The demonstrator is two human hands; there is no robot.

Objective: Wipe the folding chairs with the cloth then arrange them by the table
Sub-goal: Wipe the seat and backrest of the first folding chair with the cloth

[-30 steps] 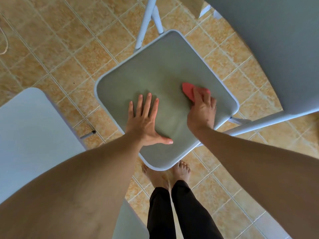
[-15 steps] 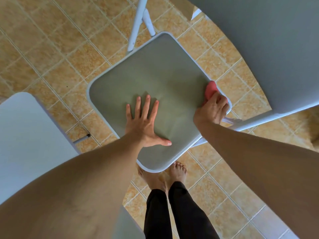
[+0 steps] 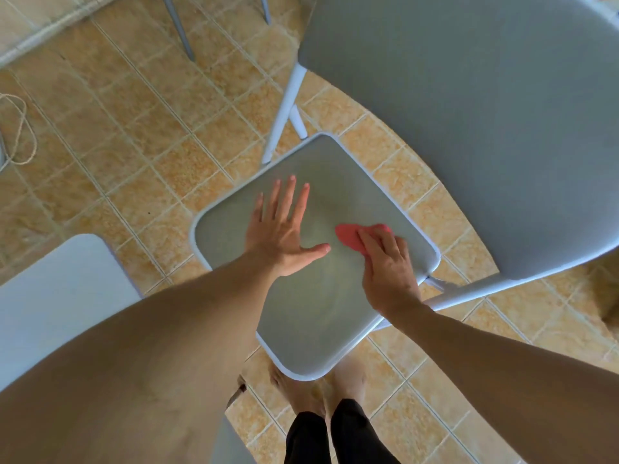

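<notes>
One chair seat (image 3: 318,296) is mid-wipe, left hand (image 3: 281,236) splayed flat, right hand (image 3: 388,269) gripping the cloth (image 3: 348,236) with curled fingers; arranging remains.

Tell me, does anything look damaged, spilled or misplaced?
Nothing looks damaged or spilled. The right hand holds the red cloth on the chair seat, the left hand lies flat beside it. A loose cord lies on the floor, far left.

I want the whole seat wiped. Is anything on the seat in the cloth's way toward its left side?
Yes: the left hand lies flat on the seat directly left of the cloth held by the right hand, thumb tip close to it. Nothing else shows on the seat.
</notes>
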